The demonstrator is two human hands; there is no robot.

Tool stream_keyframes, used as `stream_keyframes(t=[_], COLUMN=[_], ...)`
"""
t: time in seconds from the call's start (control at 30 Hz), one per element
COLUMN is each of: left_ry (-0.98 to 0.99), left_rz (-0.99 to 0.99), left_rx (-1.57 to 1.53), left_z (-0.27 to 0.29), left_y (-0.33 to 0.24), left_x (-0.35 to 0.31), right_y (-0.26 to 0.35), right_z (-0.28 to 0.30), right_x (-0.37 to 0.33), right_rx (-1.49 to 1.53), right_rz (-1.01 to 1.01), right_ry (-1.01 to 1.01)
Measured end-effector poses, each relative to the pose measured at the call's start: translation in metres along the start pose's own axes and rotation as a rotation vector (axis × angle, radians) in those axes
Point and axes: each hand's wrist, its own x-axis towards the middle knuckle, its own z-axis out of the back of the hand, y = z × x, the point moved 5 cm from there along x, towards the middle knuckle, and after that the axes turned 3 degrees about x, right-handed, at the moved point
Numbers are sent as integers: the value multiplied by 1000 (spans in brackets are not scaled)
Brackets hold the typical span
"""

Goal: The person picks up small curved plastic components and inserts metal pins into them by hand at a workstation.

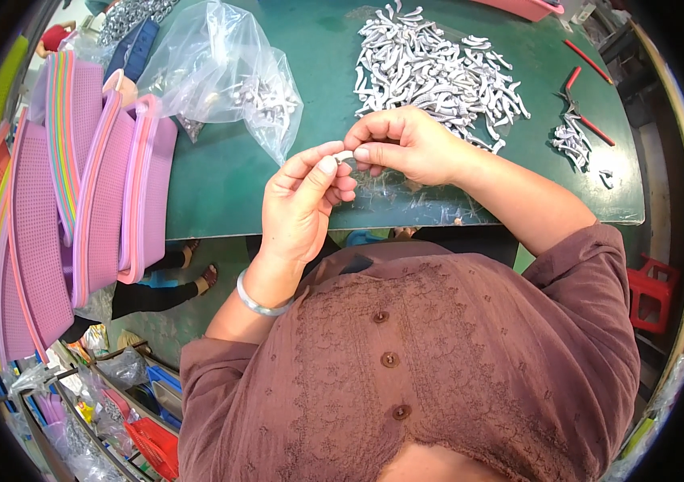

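Observation:
Over the near edge of the green table (230, 193), my two hands meet around one small curved grey-white piece (344, 157). My left hand (303, 189) pinches its left end between thumb and fingers. At the other end, the thumb and forefinger of my right hand (406, 145) close on it. Just beyond my right hand spreads a big heap of similar curved pieces (430, 72). Left of the heap lies a clear plastic bag (225, 64) with some metallic pieces in it. Fine detail of the held piece is too small to make out.
Stacked pink and purple baskets (101, 161) crowd the table's left side. Red-handled pliers (573, 100) lie at the right beside a small pile of pieces (571, 145). A red stool (652, 293) stands at the right. A pink tray (519, 6) sits at the far edge.

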Motion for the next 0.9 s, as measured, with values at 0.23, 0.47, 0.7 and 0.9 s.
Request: stream_keyframes(t=[0.23,0.47,0.7,0.9], left_ry=[4,-6,-1,14], left_rz=[7,8,-33,47], left_rx=[-52,-47,22,159], left_z=[6,7,4,14], left_y=[-1,-1,0,8], left_x=[4,4,4,5], right_y=[3,3,10,63], right_z=[3,2,5,46], right_x=[0,2,-1,-58], right_rx=[256,230,-54,-795], right_rz=[-47,-51,54,227], right_ry=[-18,-11,-18,-200])
